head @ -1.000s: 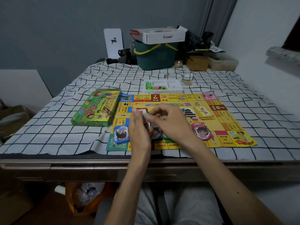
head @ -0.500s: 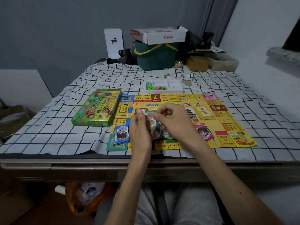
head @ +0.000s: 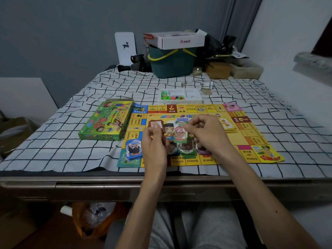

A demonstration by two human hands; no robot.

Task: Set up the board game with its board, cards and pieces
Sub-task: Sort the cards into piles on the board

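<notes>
One card (head: 180, 135) (green) in right hand (head: 206, 136).

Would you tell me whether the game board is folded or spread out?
Spread out: the board lies flat on the checked cloth, its squares running along every side.

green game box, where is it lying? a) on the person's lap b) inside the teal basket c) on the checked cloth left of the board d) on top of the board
c: the green game box lies flat on the checked cloth, just beside the left edge of the board.
</notes>
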